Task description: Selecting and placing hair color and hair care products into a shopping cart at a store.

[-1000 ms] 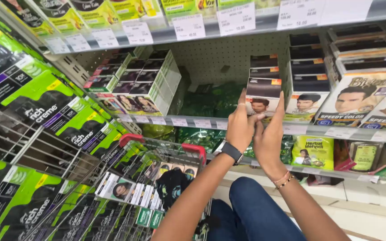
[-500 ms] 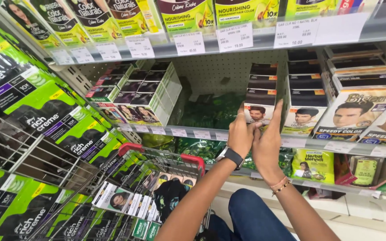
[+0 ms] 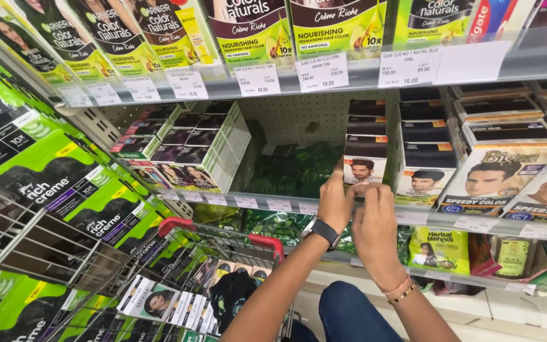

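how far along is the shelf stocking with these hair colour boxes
Looks done: several small boxes sit stacked in the column at the shelf front. In hand: the left hand and right hand both touch the lowest box at the shelf edge; whether either grip is closed is unclear. Left: the shopping cart below holds more boxes.
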